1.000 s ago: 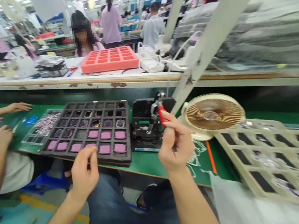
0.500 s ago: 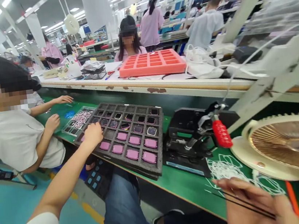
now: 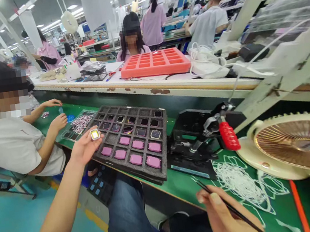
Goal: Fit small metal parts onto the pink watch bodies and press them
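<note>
My left hand [image 3: 84, 146] is raised beside the left end of the dark foam tray [image 3: 135, 143] and pinches a small square part with a pale face [image 3: 95, 134] between its fingertips. The tray's compartments hold several dark square parts and a front row of pink pads [image 3: 138, 151]. My right hand [image 3: 228, 218] is low at the front edge of the green bench [image 3: 187, 186], closed on thin black tweezers [image 3: 230, 209], just left of a tangle of white strings [image 3: 240, 181]. A black press jig with a red-handled lever [image 3: 229, 136] stands between tray and strings.
A small beige fan [image 3: 299, 146] lies at the right. A seated person in a white shirt [image 3: 10, 144] works at my left by a clear tray of small parts [image 3: 77, 124]. Behind runs a white bench with an orange compartment tray [image 3: 155, 62]; more people work beyond.
My left hand has lifted a small square part out of the dark tray. My right hand left the red lever earlier and now holds tweezers low at the bench edge.
</note>
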A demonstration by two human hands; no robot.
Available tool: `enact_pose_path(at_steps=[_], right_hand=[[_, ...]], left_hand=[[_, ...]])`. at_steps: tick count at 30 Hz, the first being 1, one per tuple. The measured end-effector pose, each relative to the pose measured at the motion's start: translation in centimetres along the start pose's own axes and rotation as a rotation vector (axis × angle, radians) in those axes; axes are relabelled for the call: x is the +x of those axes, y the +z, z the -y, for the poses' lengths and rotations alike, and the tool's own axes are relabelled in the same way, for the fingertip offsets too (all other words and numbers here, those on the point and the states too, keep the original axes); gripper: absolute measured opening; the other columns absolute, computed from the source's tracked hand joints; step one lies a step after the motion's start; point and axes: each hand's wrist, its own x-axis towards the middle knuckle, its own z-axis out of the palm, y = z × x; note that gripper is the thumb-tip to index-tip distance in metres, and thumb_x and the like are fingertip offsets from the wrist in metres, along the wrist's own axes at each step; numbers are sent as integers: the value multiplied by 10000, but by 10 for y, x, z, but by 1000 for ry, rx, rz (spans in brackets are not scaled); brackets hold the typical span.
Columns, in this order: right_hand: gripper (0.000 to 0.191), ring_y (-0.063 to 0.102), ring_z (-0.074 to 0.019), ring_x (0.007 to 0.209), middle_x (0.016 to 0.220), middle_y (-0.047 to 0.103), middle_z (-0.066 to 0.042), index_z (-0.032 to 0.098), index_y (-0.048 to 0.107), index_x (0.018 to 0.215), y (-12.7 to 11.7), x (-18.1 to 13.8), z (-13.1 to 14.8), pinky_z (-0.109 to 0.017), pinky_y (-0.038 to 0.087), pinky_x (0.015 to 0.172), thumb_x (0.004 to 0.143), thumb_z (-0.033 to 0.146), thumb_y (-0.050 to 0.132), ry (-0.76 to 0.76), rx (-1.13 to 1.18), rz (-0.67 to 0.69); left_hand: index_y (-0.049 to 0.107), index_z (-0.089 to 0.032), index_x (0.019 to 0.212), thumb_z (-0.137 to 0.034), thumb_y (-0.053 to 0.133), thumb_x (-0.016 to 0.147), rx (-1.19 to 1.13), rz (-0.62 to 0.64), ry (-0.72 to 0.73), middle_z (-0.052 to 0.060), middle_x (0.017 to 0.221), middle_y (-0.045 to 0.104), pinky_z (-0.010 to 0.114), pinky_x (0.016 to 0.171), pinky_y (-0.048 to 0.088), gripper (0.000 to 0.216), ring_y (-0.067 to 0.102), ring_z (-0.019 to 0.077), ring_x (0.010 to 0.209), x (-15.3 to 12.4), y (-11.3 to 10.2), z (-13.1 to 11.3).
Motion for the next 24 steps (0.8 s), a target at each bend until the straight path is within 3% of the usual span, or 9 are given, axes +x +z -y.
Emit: enact_pose_path(at_steps=[3, 7, 10, 14, 24], right_hand=[[128, 783, -244, 926, 1152, 780, -104, 243, 852, 1025, 18, -17, 8, -368, 679, 835, 900, 249, 825, -213, -173, 191], [390, 751, -271, 1136, 1202, 782, -78, 275, 795, 1218, 40, -31, 22, -450, 636, 1011, 916, 36, 735, -498, -329, 340], [508, 721, -299, 1220, 1249, 770, -90, 240, 736, 1317, 43, -35, 26, -525, 606, 1077, 893, -39, 716, -593, -332, 427], [482, 722, -289, 1228, 1271, 766, -88, 223, 744, 1287, 32, -40, 26, -507, 605, 1100, 895, -57, 711, -562, -334, 436], [475, 709, -278, 1257, 1299, 758, -72, 244, 748, 1278, 16, -41, 19, -455, 620, 1086, 904, -48, 718, -512, -390, 467]], left_hand=[[656, -106, 1331, -397, 708, 963, -319, 149, -149, 198, 1242, 732, 372, 877, 626, 472, 738, 290, 1090, -51, 52, 6], [607, -164, 1339, -347, 769, 940, -317, 341, -332, 156, 1123, 760, 319, 581, 624, 467, 761, 258, 841, -114, 123, 13], [632, -160, 1216, -406, 735, 964, -222, 459, -370, 61, 877, 736, 281, 519, 595, 367, 706, 181, 647, -140, 157, 16], [625, -160, 1213, -443, 661, 1009, -119, 543, -332, 8, 793, 701, 261, 578, 596, 351, 656, 127, 584, -151, 175, 21], [596, -205, 1296, -396, 572, 1052, 130, 580, -268, -1, 841, 723, 265, 679, 575, 311, 689, 141, 667, -157, 179, 28]])
